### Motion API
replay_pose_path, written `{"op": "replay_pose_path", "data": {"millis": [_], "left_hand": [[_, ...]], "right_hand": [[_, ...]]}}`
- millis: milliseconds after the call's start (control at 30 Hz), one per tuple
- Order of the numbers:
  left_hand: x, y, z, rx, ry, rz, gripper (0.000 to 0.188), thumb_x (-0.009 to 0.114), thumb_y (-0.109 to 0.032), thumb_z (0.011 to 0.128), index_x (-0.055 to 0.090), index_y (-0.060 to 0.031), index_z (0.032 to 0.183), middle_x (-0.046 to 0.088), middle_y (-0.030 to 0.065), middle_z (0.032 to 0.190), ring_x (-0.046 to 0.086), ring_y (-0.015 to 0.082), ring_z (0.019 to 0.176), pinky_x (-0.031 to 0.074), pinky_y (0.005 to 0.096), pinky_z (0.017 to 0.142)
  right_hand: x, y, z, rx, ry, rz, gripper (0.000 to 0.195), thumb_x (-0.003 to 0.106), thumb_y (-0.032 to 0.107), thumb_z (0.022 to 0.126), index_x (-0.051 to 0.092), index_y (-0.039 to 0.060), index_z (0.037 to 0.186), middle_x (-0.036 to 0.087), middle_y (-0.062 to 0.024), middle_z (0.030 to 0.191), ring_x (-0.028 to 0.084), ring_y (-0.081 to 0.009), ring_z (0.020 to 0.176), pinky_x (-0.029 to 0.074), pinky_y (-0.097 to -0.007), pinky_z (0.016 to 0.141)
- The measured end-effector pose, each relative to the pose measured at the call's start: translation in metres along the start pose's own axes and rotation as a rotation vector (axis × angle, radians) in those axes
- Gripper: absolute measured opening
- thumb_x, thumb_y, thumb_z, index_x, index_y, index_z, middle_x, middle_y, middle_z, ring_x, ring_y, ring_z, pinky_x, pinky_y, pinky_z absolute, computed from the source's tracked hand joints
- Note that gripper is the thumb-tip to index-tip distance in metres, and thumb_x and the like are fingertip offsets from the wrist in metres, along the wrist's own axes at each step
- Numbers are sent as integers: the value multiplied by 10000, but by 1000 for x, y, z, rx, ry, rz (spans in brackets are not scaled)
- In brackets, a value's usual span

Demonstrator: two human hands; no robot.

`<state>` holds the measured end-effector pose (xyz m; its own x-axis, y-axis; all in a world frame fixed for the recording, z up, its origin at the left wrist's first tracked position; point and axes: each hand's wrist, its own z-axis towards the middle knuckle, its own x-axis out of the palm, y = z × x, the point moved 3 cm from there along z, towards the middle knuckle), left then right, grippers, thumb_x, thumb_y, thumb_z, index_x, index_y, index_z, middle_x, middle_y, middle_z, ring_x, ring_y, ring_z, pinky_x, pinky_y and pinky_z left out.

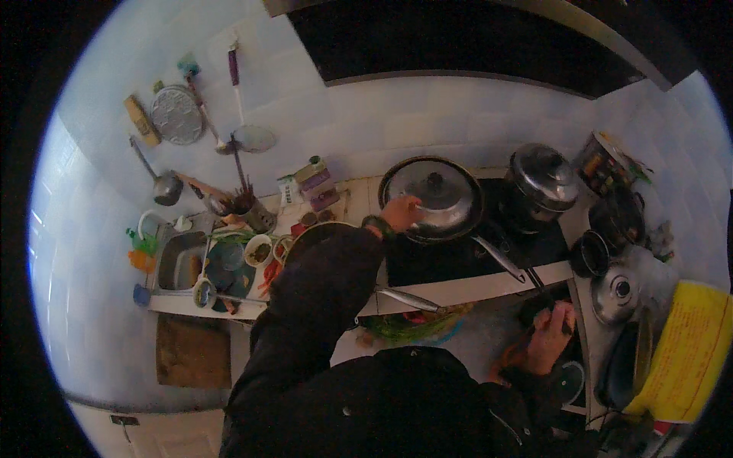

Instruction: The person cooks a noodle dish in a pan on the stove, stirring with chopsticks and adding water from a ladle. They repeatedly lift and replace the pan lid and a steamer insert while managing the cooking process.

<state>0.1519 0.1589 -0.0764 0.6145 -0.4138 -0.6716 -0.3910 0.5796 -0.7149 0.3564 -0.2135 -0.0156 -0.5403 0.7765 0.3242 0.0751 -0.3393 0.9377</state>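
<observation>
A frying pan with a long metal handle (499, 259) sits on the black cooktop (424, 266), covered by a domed metal lid (446, 203) with a dark knob. My left hand (404, 214) is at the lid's lower left rim, its fingers curled; whether they grip the rim is unclear. To the right and lower, my right hand (552, 332) is closed around a dark-handled utensil (535, 280), whose thin shank points up towards the cooktop's front edge. Its far end is hard to make out. A lidded metal pot (541, 177) stands at the back right of the cooktop.
Left of the cooktop are a sink (182, 260), bowls of food (259, 251) and a utensil holder (260, 217). Another metal handle (409, 299) juts out beside my left sleeve. Dark pots (618, 217), a loose lid (617, 292) and a yellow bag (684, 349) are at right. Ladles (168, 189) hang on the wall.
</observation>
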Motion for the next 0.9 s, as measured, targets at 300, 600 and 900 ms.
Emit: {"op": "replay_pose_path", "data": {"millis": [300,600,900], "left_hand": [[66,74,153,-163,18,726,686,560,-561,775,500,-16,1187,545,157,1102,483,305,1033,404,463,829],[68,66,165,-54,-1,721,454,635,-386,706,615,-31,989,606,211,962,581,359,892,484,450,781],[-47,12,139,-195,-130,228,372,618,-311,806,573,-81,1094,611,118,1000,589,278,893,492,381,725]], "right_hand": [[-112,3,19,-146,-349,-920,240,550,236,897,559,12,985,545,-48,793,490,-150,699,408,-288,643],[-117,5,37,32,-277,-194,153,560,202,886,531,56,853,499,-9,741,453,-110,663,379,-270,571],[-97,-11,30,190,-311,-138,150,545,181,895,534,31,889,490,-9,775,447,-98,680,395,-267,589]]}}
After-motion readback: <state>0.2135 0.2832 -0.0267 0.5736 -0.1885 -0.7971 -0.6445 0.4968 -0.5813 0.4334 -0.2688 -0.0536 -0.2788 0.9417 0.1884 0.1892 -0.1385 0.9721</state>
